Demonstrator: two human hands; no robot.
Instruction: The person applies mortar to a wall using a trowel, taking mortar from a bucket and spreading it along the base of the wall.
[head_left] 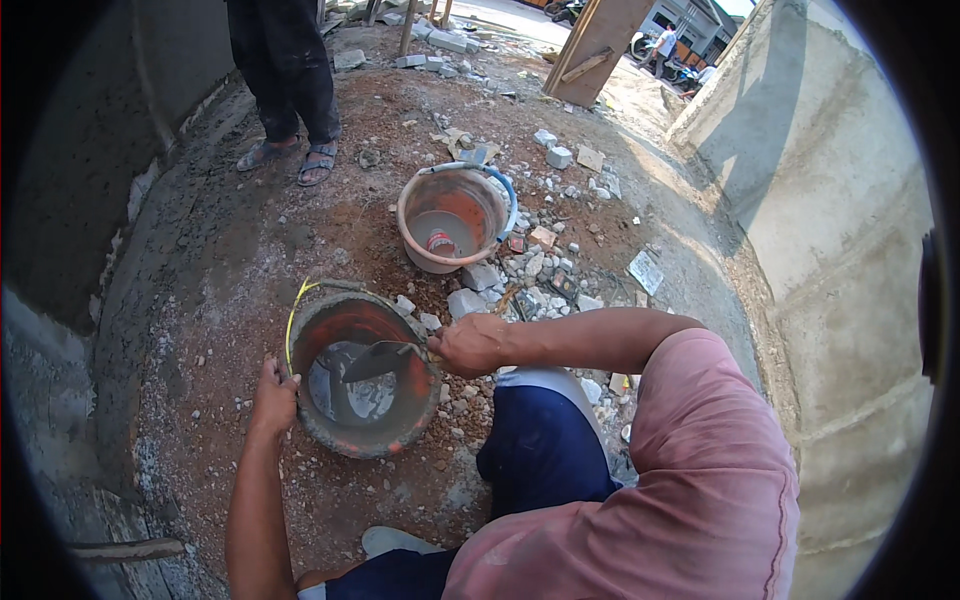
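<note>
Here's your left hand (275, 395), curled closed on the left rim of the mortar-smeared bucket (372, 446), which sits on the ground (225, 335) well in from its left edge, grey slurry (368, 402) inside. Farther out, a person (298, 75) in sandals stands nearer that edge. Now the trowel (374, 362), blade inside the bucket; beyond it, a second bucket (432, 261). And your right hand (472, 345), wrapped round the trowel's handle, rubble (537, 283) just beyond!

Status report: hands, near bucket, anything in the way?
Left hand at left rim of mortar bucket. Right hand gripping trowel, blade inside bucket. Rubble close on the right, blue-handled bucket beyond.
</note>
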